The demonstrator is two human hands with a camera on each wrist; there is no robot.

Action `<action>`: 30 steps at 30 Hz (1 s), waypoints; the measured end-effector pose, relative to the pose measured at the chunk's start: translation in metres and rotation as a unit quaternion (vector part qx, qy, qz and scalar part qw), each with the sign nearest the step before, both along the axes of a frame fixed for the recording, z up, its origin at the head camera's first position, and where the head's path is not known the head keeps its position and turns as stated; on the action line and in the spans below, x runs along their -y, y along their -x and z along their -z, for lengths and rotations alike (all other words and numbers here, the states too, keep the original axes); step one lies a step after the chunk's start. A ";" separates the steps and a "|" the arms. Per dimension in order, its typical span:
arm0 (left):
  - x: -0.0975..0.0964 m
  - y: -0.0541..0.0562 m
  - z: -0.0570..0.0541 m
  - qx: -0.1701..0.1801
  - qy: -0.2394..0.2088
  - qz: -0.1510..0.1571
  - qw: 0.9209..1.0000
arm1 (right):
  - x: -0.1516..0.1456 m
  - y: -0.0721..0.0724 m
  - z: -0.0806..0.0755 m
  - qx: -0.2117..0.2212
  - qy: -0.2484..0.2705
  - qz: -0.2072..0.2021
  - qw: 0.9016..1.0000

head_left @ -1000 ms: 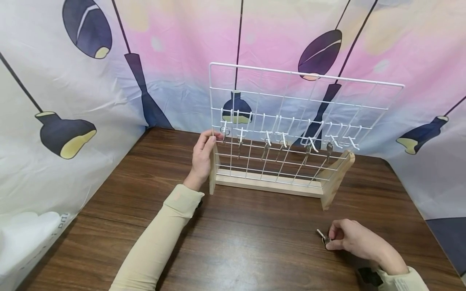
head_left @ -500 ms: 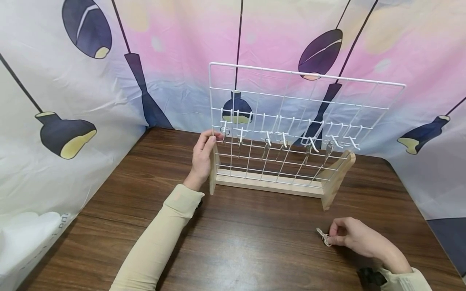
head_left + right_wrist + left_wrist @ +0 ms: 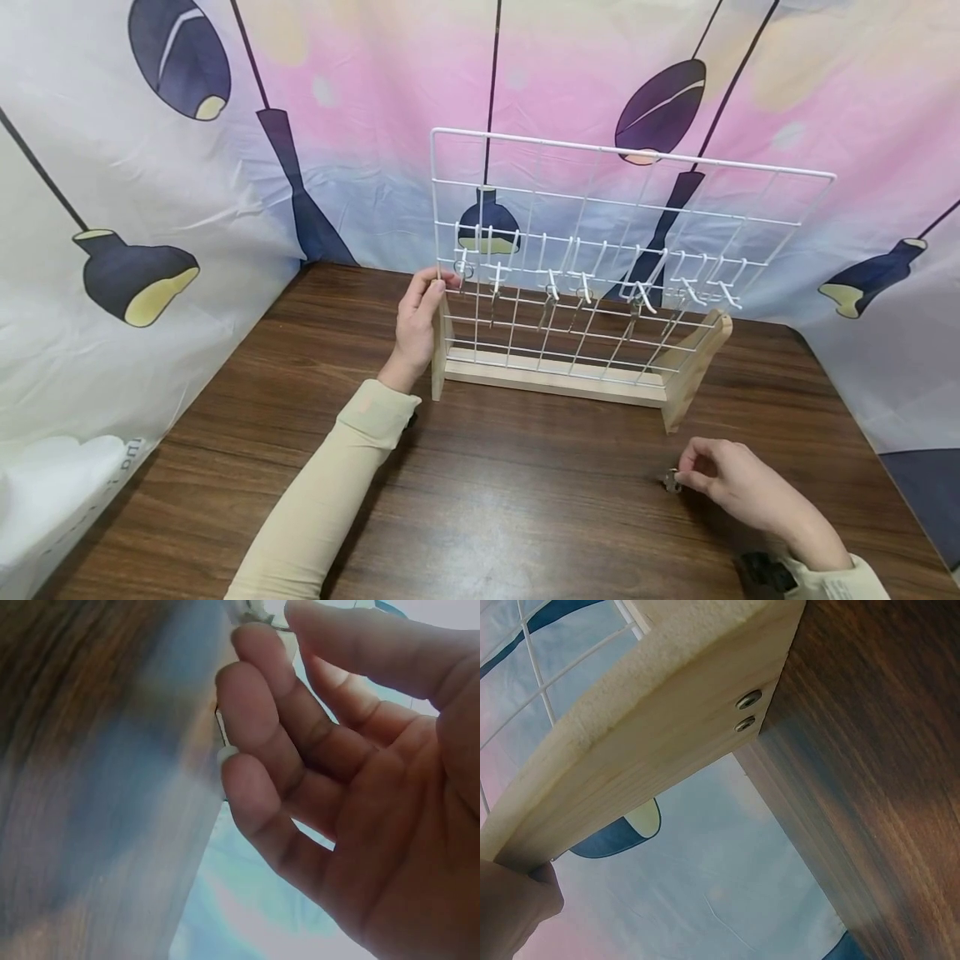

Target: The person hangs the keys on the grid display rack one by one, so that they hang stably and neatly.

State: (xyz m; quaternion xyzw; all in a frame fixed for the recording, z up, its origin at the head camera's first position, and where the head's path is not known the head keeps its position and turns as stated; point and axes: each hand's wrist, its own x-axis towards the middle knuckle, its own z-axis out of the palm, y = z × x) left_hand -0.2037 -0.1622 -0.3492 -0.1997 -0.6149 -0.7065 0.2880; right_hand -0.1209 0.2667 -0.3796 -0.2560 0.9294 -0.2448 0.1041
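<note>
A white wire grid rack point(image 3: 633, 153) stands on wooden side legs. My left hand point(image 3: 417, 325) grips the rack's left wooden leg point(image 3: 438, 358) near its top; the left wrist view shows that leg point(image 3: 652, 742) close up. Just above the table, to the right of the rack's front, my right hand point(image 3: 738, 483) pinches a small metal key point(image 3: 671, 481) between thumb and forefinger. Only a bit of metal point(image 3: 255, 609) shows at those fingertips in the right wrist view. White hooks point(image 3: 553, 287) line the grid, and several keys point(image 3: 547, 312) on rings hang from them.
The rack's right leg point(image 3: 693, 367) and wooden base bar point(image 3: 555, 382) rest on the dark wood table point(image 3: 480, 500). The rightmost hook point(image 3: 727, 296) carries no visible key. A patterned cloth point(image 3: 360, 100) hangs behind; a white bag-like thing point(image 3: 60, 492) lies at the left edge.
My right hand has risen slightly and moved a little away from me. The key it holds pointed left before and now looks foreshortened beneath the fingers. My left hand stays put.
</note>
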 end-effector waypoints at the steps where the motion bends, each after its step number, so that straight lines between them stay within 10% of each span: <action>1: 0.000 0.000 0.000 -0.001 0.001 -0.001 1.000 | 0.001 0.000 0.000 -0.007 -0.005 0.000 1.000; 20: 0.001 -0.003 -0.003 0.003 0.003 0.003 1.000 | 0.011 0.001 -0.033 -0.128 0.109 0.085 0.982; 25: 0.001 -0.002 -0.003 0.007 0.005 0.000 1.000 | 0.012 0.003 -0.057 -0.169 0.194 0.136 0.957; 30: 0.001 -0.002 -0.003 0.006 0.010 -0.002 1.000 | 0.018 0.010 -0.082 -0.181 0.328 0.178 0.910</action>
